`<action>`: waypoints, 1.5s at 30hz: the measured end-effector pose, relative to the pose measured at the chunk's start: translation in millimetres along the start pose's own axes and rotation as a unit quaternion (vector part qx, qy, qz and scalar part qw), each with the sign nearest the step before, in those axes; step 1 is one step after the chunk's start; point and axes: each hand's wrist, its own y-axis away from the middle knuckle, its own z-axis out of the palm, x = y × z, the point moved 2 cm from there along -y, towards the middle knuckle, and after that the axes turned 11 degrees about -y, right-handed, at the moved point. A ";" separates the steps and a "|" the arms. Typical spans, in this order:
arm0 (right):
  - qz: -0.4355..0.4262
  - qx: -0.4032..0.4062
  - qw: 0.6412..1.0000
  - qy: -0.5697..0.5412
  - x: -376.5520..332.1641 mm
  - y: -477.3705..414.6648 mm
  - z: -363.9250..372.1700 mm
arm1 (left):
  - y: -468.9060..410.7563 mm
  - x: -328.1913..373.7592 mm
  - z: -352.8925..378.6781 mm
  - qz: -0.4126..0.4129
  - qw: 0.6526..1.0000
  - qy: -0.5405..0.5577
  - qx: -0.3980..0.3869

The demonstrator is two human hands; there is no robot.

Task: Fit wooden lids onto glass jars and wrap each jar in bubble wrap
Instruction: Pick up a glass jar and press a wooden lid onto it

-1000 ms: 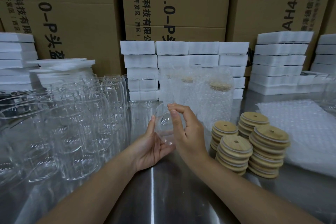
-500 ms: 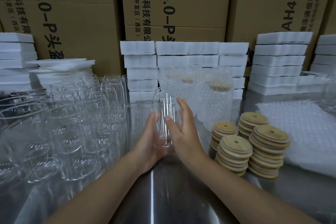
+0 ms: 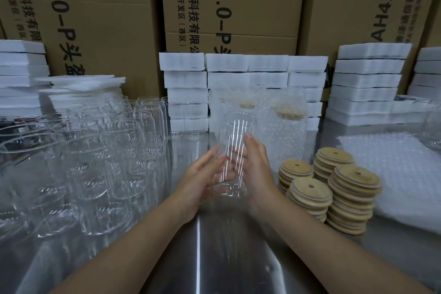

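A clear glass jar (image 3: 235, 136) stands upright between my two hands at the centre of the steel table, its mouth open and lidless. My left hand (image 3: 202, 174) presses the jar's left side with straight fingers. My right hand (image 3: 256, 162) lies flat against its right side, fingers straight and pointing up. Several stacks of round wooden lids (image 3: 310, 192) with a centre hole sit just right of my right hand. A sheet of bubble wrap (image 3: 396, 169) lies flat at the far right. Two wrapped jars (image 3: 284, 133) stand behind the held jar.
Many empty glass jars (image 3: 100, 162) crowd the left half of the steel table (image 3: 214, 258). White foam blocks (image 3: 243, 74) are stacked along the back, in front of large cardboard boxes (image 3: 233, 7). Another glass (image 3: 433, 126) stands at the far right edge.
The jar was tilted with my right fingers at its rim; now it is upright. Both hands have flattened against its sides, and the jar sits slightly higher between my palms.
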 end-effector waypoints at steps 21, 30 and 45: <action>-0.071 0.011 0.990 0.122 2.5 2.9 -0.4 | 11.3 1.6 12.1 0.009 0.995 -0.094 0.025; -0.054 -0.019 0.996 0.071 3.8 0.8 0.7 | 6.0 3.0 6.5 0.018 0.993 -0.083 0.087; 0.047 -0.025 0.998 0.018 3.5 1.1 0.9 | 7.1 7.8 7.3 -0.047 0.998 -0.001 -0.037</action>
